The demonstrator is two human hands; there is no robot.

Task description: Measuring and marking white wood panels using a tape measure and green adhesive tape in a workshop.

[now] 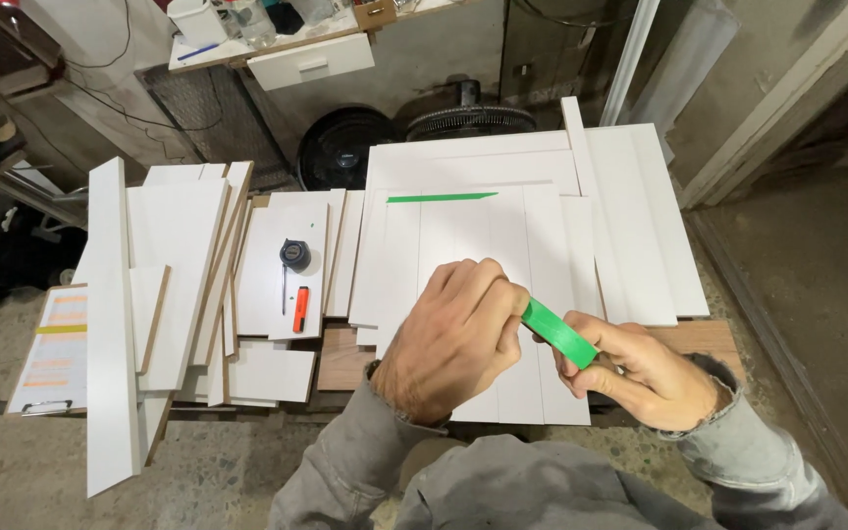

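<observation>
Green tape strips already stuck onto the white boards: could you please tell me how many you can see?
1: a green tape strip lies across the far end of the white boards. The hands hold the green tape roll; they may hide others.

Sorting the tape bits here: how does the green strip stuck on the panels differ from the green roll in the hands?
The green strip lies flat and straight on the white panels, untouched; the green roll is wound, gripped between left hand and right hand. The strip sits farther away. Both are the same bright green.

A green tape roll (559,332) is held tilted above white panels (473,245) — one green strip (441,197) already stuck across them.
</observation>
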